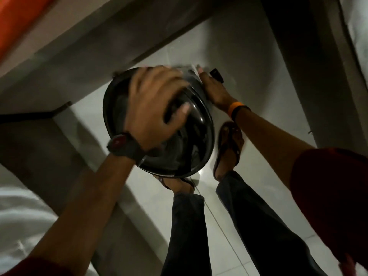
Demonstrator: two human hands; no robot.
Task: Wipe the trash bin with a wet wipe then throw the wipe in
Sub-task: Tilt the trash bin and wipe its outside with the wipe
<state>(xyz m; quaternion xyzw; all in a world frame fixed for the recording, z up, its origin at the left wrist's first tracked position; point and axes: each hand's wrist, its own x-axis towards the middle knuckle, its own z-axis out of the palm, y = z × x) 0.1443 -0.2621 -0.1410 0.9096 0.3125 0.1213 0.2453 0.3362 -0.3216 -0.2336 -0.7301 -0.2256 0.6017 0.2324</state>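
A round black trash bin (pixel 196 142) with a glossy lid stands on the pale tiled floor, seen from above. My left hand (pixel 155 100), a dark watch on its wrist, lies over the lid with fingers curled on it, holding the bin. My right hand (pixel 215 92), with an orange band at the wrist, presses against the bin's far right side. A small white edge of the wet wipe (pixel 194 70) shows past its fingertips; the remainder is hidden under the hand. The bin's black pedal (pixel 216 75) sticks out just beyond that hand.
My feet in sandals (pixel 229 144) stand right beside and under the bin. A grey panel (pixel 79 62) runs close along the bin's far left. White bedding (pixel 20 216) lies at lower left and another grey panel (pixel 310 76) stands at right.
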